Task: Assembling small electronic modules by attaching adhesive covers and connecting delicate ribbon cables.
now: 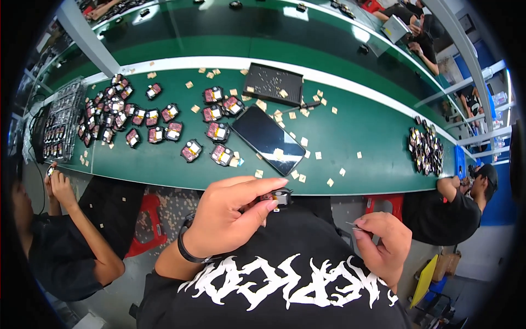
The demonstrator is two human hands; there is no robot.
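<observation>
My left hand [227, 216], with a black band on its wrist, pinches a small black-cased electronic module [282, 196] between thumb and forefinger just off the table's near edge. Part of the module is covered by the fingers. To the right and lower, my right hand [386, 237] is closed on thin metal tweezers [353, 224], whose tips point left toward the module, apart from it. Most of the tweezers is hidden in the fingers. Beyond my left hand, a dark-screened phone [268, 140] lies slanted on the green table [372, 129], with similar modules [222, 154] beside it.
A black ridged tray [274, 84] holds tiny pieces at the back. Small beige squares [330, 182] are scattered about. Modules are heaped at the left [112, 109] and right [424, 148]; clear plastic trays [60, 120] stand far left. Co-workers sit on both sides, near red stools [148, 227].
</observation>
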